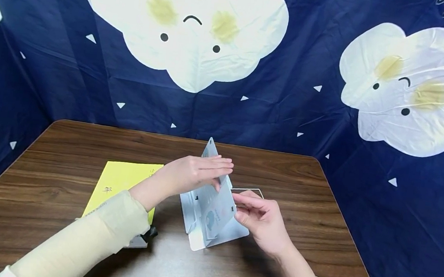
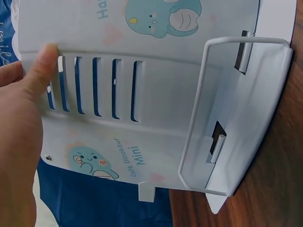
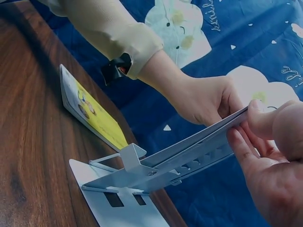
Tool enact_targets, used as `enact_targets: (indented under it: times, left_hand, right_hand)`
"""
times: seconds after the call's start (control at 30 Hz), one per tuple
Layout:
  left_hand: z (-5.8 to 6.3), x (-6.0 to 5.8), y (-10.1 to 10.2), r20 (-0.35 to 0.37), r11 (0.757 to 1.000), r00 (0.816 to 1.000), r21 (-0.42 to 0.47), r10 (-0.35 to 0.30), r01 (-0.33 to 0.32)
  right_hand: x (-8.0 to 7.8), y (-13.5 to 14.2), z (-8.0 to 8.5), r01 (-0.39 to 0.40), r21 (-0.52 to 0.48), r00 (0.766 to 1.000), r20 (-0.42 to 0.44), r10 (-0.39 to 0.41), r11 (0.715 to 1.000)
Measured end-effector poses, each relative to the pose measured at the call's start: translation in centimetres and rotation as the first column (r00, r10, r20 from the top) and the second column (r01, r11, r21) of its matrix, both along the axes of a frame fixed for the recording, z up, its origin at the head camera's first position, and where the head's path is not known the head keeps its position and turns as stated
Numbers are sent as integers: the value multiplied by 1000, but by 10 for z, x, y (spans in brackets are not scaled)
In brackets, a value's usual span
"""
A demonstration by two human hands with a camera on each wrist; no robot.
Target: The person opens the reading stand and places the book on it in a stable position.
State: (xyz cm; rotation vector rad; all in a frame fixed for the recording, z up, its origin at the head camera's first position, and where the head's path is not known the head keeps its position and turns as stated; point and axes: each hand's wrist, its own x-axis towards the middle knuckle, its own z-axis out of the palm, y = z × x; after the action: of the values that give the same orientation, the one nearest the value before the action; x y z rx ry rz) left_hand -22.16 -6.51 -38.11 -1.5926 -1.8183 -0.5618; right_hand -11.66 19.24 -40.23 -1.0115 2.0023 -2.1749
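Note:
A pale blue metal book stand (image 1: pixel 220 209) with dinosaur prints stands on its flat base, its back panel tilted up. My left hand (image 1: pixel 197 172) grips the panel's upper part, thumb against the face beside the row of slots (image 2: pixel 97 87) in the left wrist view. My right hand (image 1: pixel 263 221) pinches the panel's near side edge between thumb and fingers, as the right wrist view also shows. A wire page holder (image 2: pixel 198 101) crosses the lower part of the panel. The base plate (image 3: pixel 128 215) has rectangular cutouts.
A yellow-covered book (image 1: pixel 122 182) lies on the brown wooden table (image 1: pixel 284 173), left of the stand and partly under my left forearm. Dark blue cloth (image 1: pixel 298 115) with cloud faces hangs behind and beside the table.

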Motion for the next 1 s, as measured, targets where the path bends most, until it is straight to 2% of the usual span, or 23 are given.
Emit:
enact_targets:
  times: [0.27, 0.7, 0.83, 1.0]
  left_hand:
    - [-5, -1, -4, 109, 999, 993, 21, -51, 49]
    - [-2, -7, -9, 192, 994, 976, 36, -104, 99]
    - [0, -9, -11, 236, 994, 966, 19, -105, 104]
    - [3, -11, -15, 257, 996, 963, -23, -78, 86]
  right_hand:
    - [1, -5, 2, 31, 24, 999, -16, -30, 999]
    - [9, -21, 6, 117, 42, 992, -46, -115, 992]
    - [11, -29, 8, 146, 23, 989, -40, -145, 989]
    - [12, -37, 8, 157, -7, 987, -34, -157, 988]
